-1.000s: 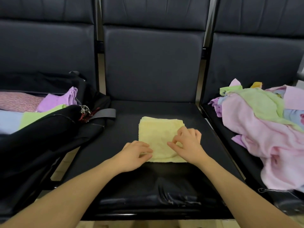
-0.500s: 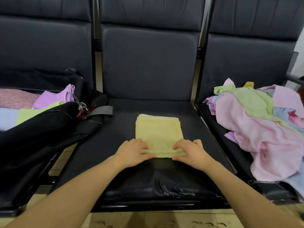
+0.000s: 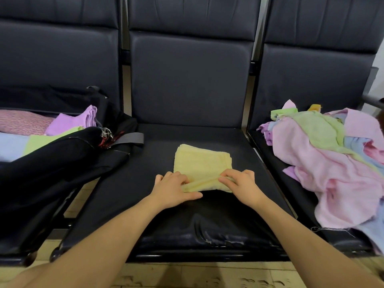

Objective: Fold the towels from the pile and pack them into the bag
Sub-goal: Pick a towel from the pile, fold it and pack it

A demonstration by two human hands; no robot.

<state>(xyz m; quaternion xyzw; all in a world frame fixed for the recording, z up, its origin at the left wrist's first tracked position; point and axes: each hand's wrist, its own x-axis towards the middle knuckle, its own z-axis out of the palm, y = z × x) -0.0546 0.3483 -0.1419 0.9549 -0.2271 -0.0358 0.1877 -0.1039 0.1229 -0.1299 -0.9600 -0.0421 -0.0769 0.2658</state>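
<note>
A folded pale yellow towel (image 3: 202, 163) lies on the middle black seat (image 3: 187, 215). My left hand (image 3: 173, 189) and my right hand (image 3: 242, 183) each pinch its near edge, which is lifted off the seat and curled up toward the far side. On the left seat an open black bag (image 3: 62, 163) holds folded towels in purple, green, blue and pink. A loose pile of towels (image 3: 332, 163) in pink, green, blue and purple covers the right seat.
Three black padded seats stand in a row with tall backrests (image 3: 191, 75). A grey strap and metal clip (image 3: 116, 138) of the bag reach onto the middle seat's left edge. Tiled floor (image 3: 187, 277) shows below the seat fronts.
Both hands slid from the top of the towel to its near edge, took hold of it and raised it off the seat. The view has shifted slightly.
</note>
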